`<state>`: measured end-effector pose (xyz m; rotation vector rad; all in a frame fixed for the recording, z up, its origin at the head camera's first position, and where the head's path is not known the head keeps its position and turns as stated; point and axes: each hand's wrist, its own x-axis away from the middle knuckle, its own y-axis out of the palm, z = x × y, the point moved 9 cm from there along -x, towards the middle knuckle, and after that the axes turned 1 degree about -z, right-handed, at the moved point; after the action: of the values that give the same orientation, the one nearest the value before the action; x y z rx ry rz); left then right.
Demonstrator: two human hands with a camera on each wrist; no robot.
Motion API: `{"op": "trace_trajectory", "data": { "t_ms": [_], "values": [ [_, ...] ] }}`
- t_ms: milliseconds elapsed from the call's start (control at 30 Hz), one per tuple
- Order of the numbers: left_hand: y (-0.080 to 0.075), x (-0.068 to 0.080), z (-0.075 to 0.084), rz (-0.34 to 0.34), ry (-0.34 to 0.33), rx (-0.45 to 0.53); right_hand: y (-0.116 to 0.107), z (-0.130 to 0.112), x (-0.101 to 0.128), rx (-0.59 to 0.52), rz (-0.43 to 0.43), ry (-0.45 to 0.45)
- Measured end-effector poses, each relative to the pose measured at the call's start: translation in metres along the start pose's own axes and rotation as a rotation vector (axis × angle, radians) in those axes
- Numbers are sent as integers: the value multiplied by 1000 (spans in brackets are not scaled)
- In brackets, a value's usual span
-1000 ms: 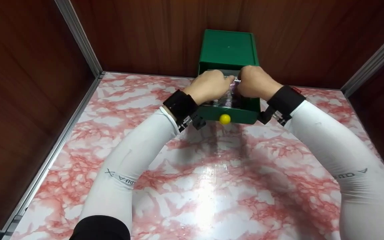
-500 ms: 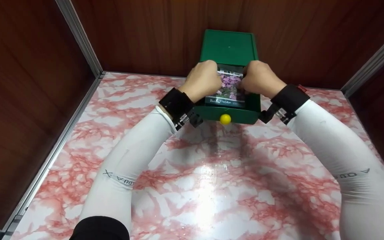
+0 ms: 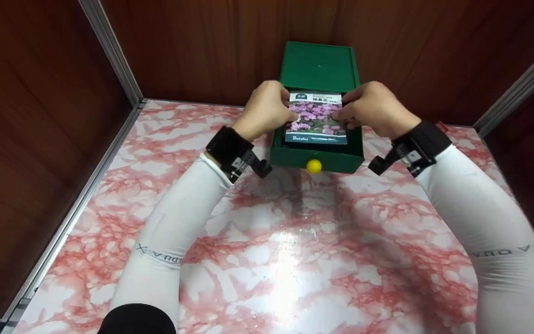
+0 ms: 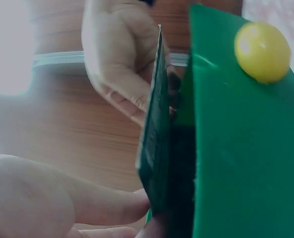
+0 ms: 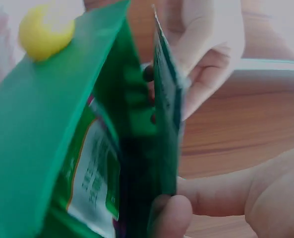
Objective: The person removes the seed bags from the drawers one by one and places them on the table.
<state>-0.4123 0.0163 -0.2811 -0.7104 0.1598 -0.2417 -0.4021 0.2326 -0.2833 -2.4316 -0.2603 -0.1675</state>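
A green drawer box (image 3: 318,65) stands against the back wall, its drawer (image 3: 315,160) pulled out, with a yellow ball knob (image 3: 314,166) on the front. Above the drawer both hands hold a flat seed packet (image 3: 315,121) printed with purple flowers. My left hand (image 3: 267,109) pinches its left edge, my right hand (image 3: 371,109) its right edge. In the left wrist view the packet (image 4: 154,144) is seen edge-on beside the drawer front (image 4: 246,148) and knob (image 4: 262,51). The right wrist view shows the packet (image 5: 165,114), the knob (image 5: 45,33) and another packet (image 5: 94,183) lying in the drawer.
The red and white marbled tabletop (image 3: 285,250) is hemmed by dark wooden walls (image 3: 35,116) with metal corner strips (image 3: 109,51). Black wrist straps (image 3: 230,146) sit over both white sleeves.
Both hands have risen from inside the drawer and moved apart, lifting the flower packet up so that its printed face shows fully.
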Motion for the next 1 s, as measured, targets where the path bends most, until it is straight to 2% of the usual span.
{"op": "trace_trajectory", "data": {
  "t_ms": [200,300,500,600,733,867,1000],
  "values": [
    [-7,6,-19,-23,-30,374,4,-1,9,-162,-23,-31],
    [-8,9,-26,-45,-26,480,7,-2,12,-223,-23,-42],
    [-11,15,-39,-52,-37,578,15,-8,13,-320,3,-74],
    [-17,18,-47,-14,-48,621,20,-12,15,-342,4,-99],
    [-27,23,-56,51,-20,723,31,-20,19,-348,-27,-138],
    [-35,27,-67,88,7,798,48,-27,26,-334,-53,-165],
    [-45,32,-82,131,9,849,66,-38,30,-325,-40,-177]
  ]
}}
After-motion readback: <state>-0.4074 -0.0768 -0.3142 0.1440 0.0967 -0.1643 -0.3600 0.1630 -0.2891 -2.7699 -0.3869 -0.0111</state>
